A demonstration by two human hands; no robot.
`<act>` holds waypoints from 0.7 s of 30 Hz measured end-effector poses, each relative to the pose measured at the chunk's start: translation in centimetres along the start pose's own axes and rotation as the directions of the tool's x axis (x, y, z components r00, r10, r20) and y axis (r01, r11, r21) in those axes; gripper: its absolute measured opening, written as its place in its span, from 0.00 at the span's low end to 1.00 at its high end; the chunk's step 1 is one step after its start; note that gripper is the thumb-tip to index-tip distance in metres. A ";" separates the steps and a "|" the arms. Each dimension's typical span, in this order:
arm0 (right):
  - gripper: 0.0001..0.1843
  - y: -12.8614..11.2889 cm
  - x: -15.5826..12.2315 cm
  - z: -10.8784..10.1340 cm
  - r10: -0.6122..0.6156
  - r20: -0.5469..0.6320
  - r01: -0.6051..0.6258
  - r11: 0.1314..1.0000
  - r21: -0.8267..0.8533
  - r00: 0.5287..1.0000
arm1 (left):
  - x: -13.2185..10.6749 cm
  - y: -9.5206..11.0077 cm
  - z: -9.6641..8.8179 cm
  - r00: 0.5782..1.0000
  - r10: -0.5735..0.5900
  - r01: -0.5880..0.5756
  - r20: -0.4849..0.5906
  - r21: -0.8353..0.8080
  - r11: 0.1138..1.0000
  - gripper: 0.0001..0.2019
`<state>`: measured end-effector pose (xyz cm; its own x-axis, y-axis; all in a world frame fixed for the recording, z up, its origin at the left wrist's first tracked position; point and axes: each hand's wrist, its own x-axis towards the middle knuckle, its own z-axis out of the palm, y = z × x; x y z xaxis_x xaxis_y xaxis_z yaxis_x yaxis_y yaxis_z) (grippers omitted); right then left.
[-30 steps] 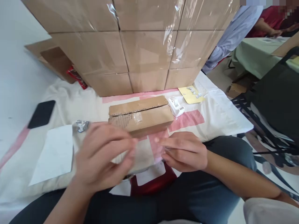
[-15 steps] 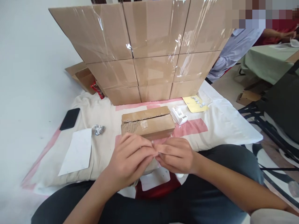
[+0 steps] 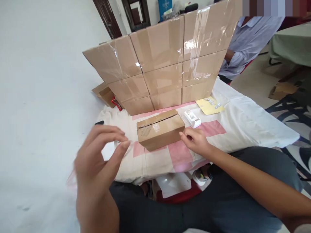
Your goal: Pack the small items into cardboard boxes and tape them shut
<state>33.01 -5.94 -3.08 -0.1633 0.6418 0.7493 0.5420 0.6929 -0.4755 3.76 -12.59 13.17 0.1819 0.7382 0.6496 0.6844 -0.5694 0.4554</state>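
My left hand [image 3: 103,158] is raised left of a small brown cardboard box [image 3: 161,134]. Its thumb and fingers pinch a thin clear strip [image 3: 131,142] that looks like tape, faint and blurred. At the box's right front corner is my right hand [image 3: 195,139], fingers curled and thumb against them; whatever it may hold is hidden. The box lies closed on the cloth-covered table, its top seam slightly gapped, with a shiny patch of tape on top. Just behind my right hand stands a white tape dispenser [image 3: 192,119].
A tall taped cardboard panel [image 3: 162,74] stands across the back. Yellow paper [image 3: 210,106] with small silvery pieces lies at back right. White paper [image 3: 108,150] is partly hidden behind my left hand. A person in a light shirt [image 3: 247,42] sits beyond the panel.
My hands were together in front of the box and have moved apart: the left went left and up, the right toward the box's right corner. The view has shifted too.
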 end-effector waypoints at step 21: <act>0.25 1.4 1.9 1.4 -0.086 0.288 0.166 0.949 -0.267 0.954 | 1.8 -8.5 4.7 0.708 -0.328 0.356 0.625 0.085 0.931 0.13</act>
<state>32.26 -3.34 -3.00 -0.4398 0.6474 0.6224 0.7075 0.6766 -0.2038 1.54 -4.72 7.61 0.3459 0.9357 -0.0696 0.7614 -0.2365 0.6036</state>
